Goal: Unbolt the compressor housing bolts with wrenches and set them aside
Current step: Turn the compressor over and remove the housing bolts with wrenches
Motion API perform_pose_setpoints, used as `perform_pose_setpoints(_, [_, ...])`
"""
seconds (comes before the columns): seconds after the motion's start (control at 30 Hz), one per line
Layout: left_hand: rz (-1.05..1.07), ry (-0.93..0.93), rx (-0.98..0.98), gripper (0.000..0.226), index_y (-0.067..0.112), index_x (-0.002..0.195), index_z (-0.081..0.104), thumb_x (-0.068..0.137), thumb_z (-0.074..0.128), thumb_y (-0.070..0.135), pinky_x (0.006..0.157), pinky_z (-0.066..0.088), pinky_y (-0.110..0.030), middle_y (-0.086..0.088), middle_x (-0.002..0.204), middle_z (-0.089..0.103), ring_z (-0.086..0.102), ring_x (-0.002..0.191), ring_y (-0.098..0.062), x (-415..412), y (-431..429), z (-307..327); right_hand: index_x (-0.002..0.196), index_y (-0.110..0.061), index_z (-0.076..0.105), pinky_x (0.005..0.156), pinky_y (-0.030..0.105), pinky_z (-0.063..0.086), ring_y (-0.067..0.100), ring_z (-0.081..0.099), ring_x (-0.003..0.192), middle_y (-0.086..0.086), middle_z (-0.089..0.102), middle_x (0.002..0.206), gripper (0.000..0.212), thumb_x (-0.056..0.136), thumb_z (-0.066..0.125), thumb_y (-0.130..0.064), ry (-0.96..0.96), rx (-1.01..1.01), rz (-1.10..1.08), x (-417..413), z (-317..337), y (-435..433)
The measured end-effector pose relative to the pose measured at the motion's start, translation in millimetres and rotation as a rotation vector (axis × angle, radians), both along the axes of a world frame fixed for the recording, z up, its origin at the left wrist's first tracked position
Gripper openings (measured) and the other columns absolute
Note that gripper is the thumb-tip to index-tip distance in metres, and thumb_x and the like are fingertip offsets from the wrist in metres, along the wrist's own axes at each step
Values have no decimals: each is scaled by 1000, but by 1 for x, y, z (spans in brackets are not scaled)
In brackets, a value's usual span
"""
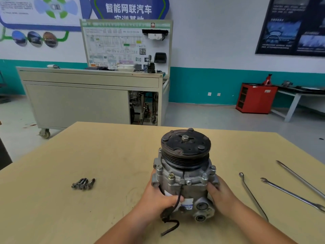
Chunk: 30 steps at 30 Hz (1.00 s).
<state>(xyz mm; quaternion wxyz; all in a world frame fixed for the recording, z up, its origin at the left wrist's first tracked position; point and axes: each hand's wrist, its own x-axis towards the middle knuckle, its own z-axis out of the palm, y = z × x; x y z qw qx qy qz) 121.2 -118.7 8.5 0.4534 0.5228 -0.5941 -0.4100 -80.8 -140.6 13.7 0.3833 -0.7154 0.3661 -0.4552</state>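
A grey metal compressor (184, 175) with a black pulley on top stands upright on the tan table (109, 155). My left hand (158, 198) clasps its left side, thumb across the front label. My right hand (221, 192) presses against its right side. A black cable (170, 221) hangs from the housing onto the table. Several loose dark bolts (83, 183) lie in a small cluster to the left. Three long wrenches lie to the right: a thin one (251, 194), a middle one (292, 194) and a far one (300, 178).
Behind the table stands a grey wheeled training bench (88, 95) with a display board. A red cabinet (255, 97) and a white side table (299, 95) are at the far right wall.
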Motion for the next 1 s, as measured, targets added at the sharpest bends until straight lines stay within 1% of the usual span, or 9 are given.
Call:
perform_pose_setpoints(0.17, [-9,42,39,30,17,77,61,75,68,-12,55,41,-2,24,57,65,60,60,15,5,8,3,112,-31,55,89,18,46,-2,60,105,-21,68,105,33,79,51,-36,31,161,7,4,0,-5])
perform_pose_setpoints(0.37, [68,297,14,42,22,95,62,72,76,-11,61,46,-3,28,76,70,65,74,13,2,25,-11,105,-35,55,75,9,47,-9,62,92,-23,67,97,20,97,45,-20,34,210,-1,17,8,-2])
perform_pose_setpoints(0.47, [80,370,38,47,10,110,61,70,79,-7,63,46,-3,12,87,74,66,78,9,-3,28,-17,103,-34,55,84,16,48,0,61,97,-19,65,100,22,97,42,-17,62,228,-7,16,16,-5])
perform_pose_setpoints(0.53, [83,414,18,65,1,123,52,67,85,4,67,48,-5,0,106,71,67,88,3,-7,30,-19,104,-33,55,93,26,47,10,59,103,-12,63,105,22,98,40,-18,75,256,-2,12,20,-7])
perform_pose_setpoints(0.6, [97,423,-31,81,14,127,45,57,86,16,74,50,-10,-1,116,68,66,100,-3,-15,35,-19,106,-33,55,93,25,48,9,60,104,-9,63,109,21,99,40,-20,112,278,-1,6,24,-10])
perform_pose_setpoints(0.67, [156,443,-87,81,27,124,41,56,83,17,76,51,-14,7,116,68,65,103,-2,-26,43,-17,105,-32,57,81,15,50,0,63,96,-10,65,106,20,99,39,-23,106,321,-7,3,28,-10])
perform_pose_setpoints(0.83, [231,513,-124,95,14,135,27,61,85,0,98,47,-24,-2,132,51,58,116,-7,-54,59,-16,102,-32,63,89,23,47,6,63,98,-14,70,100,27,100,37,-36,112,414,-58,0,30,-13])
perform_pose_setpoints(0.9, [266,509,-108,98,10,137,24,58,82,3,107,39,-28,-6,137,40,50,124,-14,-67,69,-15,100,-24,66,90,28,46,16,64,95,-4,72,99,32,100,35,-33,153,425,-109,1,32,-17])
perform_pose_setpoints(1.0, [332,440,-115,104,10,148,12,69,76,-12,107,21,-6,-1,147,21,31,135,-12,-87,87,-18,86,-23,62,79,25,44,12,57,87,0,63,96,31,99,35,-19,220,453,-176,2,36,-23])
